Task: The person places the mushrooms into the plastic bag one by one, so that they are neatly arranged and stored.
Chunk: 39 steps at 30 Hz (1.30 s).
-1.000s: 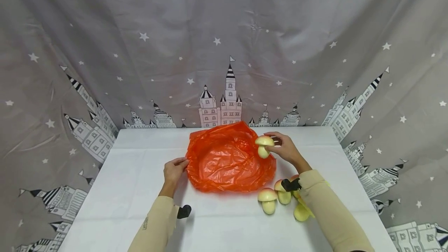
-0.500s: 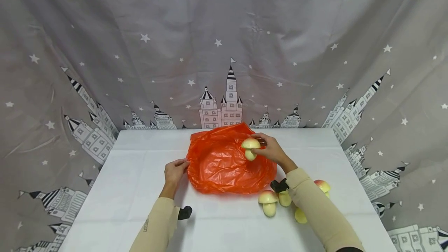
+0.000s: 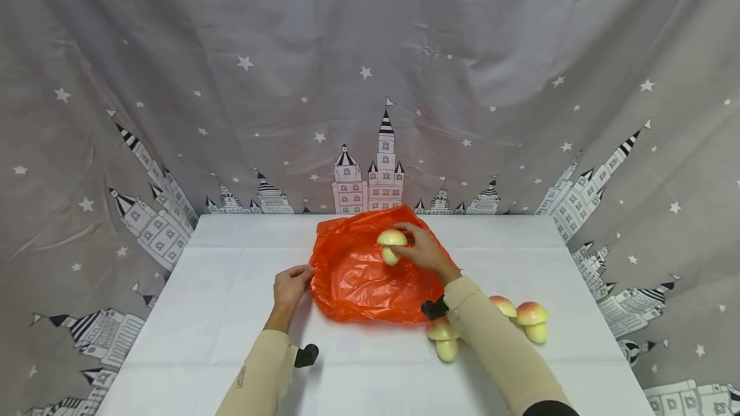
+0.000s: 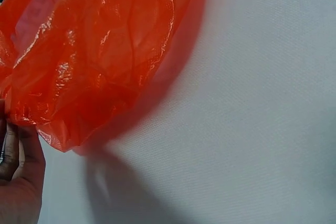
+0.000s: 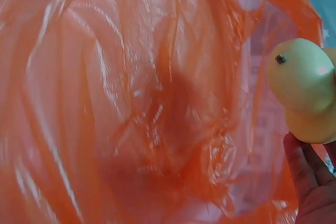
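Note:
An orange-red plastic bag (image 3: 358, 281) lies spread with its mouth facing up on the white table. At its left rim, my left hand (image 3: 290, 286) pinches the thin edge; the left wrist view has the hand (image 4: 21, 187) at the crumpled border of the bag (image 4: 110, 40). Over the bag's opening, my right hand (image 3: 426, 251) grips a toy mushroom (image 3: 390, 237) with a yellow, red-tinged cap and pale stem. Seen from the right wrist, the mushroom's stem end (image 5: 299, 77) bears a small dark mark, and fingers (image 5: 299, 163) support it from below.
On the white table (image 3: 208, 313), several similar mushrooms sit right of the bag, including one mushroom (image 3: 532, 321) beyond the right sleeve (image 3: 497, 339) and another mushroom (image 3: 445, 342) close to the bag. The sleeve partly covers this group. A grey castle-print curtain (image 3: 260, 31) hangs behind.
My right hand has carried the mushroom leftward, from the bag's right rim to over its middle. The right sleeve moved left too, uncovering mushrooms on the right. The left hand stays at the rim.

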{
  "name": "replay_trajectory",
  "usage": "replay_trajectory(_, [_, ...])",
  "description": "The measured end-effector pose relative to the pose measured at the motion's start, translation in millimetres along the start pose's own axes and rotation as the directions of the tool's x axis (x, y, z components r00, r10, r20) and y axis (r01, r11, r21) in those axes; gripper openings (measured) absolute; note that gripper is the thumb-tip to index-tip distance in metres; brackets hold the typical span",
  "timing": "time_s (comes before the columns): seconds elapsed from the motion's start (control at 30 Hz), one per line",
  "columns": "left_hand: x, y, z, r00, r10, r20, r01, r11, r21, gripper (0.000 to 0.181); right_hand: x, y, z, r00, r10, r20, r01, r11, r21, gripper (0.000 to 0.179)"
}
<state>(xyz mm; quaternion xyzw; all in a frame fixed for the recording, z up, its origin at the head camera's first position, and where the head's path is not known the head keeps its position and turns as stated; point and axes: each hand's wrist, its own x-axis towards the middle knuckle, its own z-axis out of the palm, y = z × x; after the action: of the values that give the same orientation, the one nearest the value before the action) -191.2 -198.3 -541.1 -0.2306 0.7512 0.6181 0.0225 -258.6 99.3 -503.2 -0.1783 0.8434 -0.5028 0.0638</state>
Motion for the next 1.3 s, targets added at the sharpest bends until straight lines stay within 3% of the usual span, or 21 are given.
replay_trajectory(0.47, [0.1,-5.4,-0.6,1.0,-0.009,-0.015,0.009,1.0,0.004,0.032,24.6,2.2,40.6,0.996,0.09,-0.01,-0.089,0.995,0.054,0.051])
replay_trajectory(0.73, [1.9,-4.3,-0.1,1.0,0.001,-0.019,-0.002,0.999,-0.05,0.031,32.4,2.6,55.5,0.986,0.161,-0.053,-0.159,0.986,0.042,0.047])
replay_trajectory(0.93, [0.9,-3.1,-0.1,1.0,-0.003,-0.02,0.003,0.999,-0.032,0.03,40.0,8.6,67.7,0.989,0.147,-0.035,-0.146,0.989,0.03,0.048])
replay_trajectory(1.3, [-0.4,-6.2,3.3,1.0,-0.013,-0.028,0.012,0.999,-0.048,0.029,45.8,6.2,91.8,0.985,0.157,-0.076,-0.159,0.987,-0.015,0.045])
